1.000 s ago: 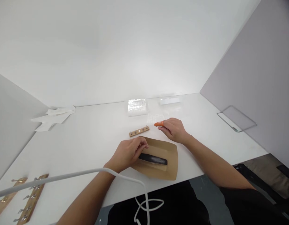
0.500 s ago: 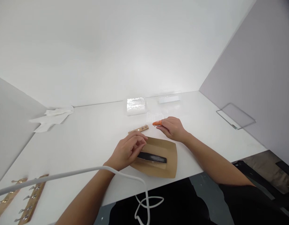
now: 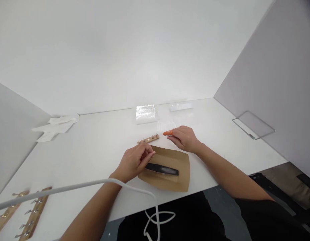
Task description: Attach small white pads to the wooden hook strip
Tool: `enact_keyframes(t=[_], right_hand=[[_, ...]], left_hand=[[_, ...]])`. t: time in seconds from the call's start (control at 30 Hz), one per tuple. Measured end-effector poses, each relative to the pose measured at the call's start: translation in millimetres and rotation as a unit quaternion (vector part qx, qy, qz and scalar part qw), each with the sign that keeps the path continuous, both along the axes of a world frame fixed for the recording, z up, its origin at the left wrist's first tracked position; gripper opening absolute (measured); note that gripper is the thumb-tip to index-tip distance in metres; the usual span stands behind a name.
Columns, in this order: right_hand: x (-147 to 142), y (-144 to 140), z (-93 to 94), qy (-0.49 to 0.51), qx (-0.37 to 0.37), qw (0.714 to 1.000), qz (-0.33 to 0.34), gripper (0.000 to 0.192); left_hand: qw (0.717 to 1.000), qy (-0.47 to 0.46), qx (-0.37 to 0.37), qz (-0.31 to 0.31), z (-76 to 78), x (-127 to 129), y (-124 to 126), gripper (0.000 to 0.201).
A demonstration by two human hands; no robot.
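While the left hand (image 3: 135, 161) lay curled at the left end of one black bar (image 3: 162, 169), fingers bent and touching it, whether actually gripping it couldn't be told. The bar sat in one brown cardboard tray (image 3: 181, 160) at the near edge of the white surface (image 3: 99, 147). The right hand (image 3: 185, 138) was closed round one orange tool (image 3: 167, 133), tip sticking out to the left, just past the tray's far edge. Approx. between both hands, just beyond the tray, lay one small wooden strip w/ metal pegs (image 3: 148, 139). Two more wooden hook racks (image 3: 31, 214) lay side by side at the near left corner. Further back: one clear plastic packet (image 3: 145, 113), one flat clear piece (image 3: 181, 106), and one small dotted sheet (image 3: 165, 126) near the right hand. One crumpled white cloth (image 3: 57, 125) lay far left, one glass pane (image 3: 252, 124) leaned by the right wall. One white cable (image 3: 94, 184) crossed the left forearm.
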State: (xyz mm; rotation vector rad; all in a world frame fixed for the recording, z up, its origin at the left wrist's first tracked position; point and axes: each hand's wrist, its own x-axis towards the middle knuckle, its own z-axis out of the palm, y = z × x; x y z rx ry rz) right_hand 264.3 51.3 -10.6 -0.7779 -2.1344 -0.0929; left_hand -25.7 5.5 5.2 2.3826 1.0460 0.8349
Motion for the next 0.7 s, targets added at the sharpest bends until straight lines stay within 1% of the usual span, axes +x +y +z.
enact_keyframes(t=[0.1, 0.2, 0.4, 0.57, 0.7], right_hand=[[-1.2, -1.2, 0.8, 0.011, -0.001, 1.000, 0.010, 0.010], [-2.5, -3.3, 1.9, 0.011, -0.016, 1.000, 0.010, 0.014], [-4.8, -8.0, 4.4, 0.004, -0.043, 0.999, 0.018, 0.015], [-7.2, -10.3, 6.4, 0.008, -0.056, 0.998, 0.029, 0.018], [-8.6, -11.3, 6.8, 0.013, -0.054, 0.998, 0.038, 0.014]], left_hand=[[1.000, 0.018, -0.001, -0.010, 2.6, 1.6, 1.0, 0.014], [0.999, 0.024, 0.012, -0.028, 5.5, 4.4, 1.7, 0.016], [0.995, 0.028, 0.089, -0.036, 5.4, 6.7, 2.2, 0.013], [0.995, 0.018, 0.088, -0.037, 1.4, 6.1, 1.4, 0.009], [0.997, 0.000, 0.076, -0.019, -1.5, 6.1, 0.4, 0.008]])
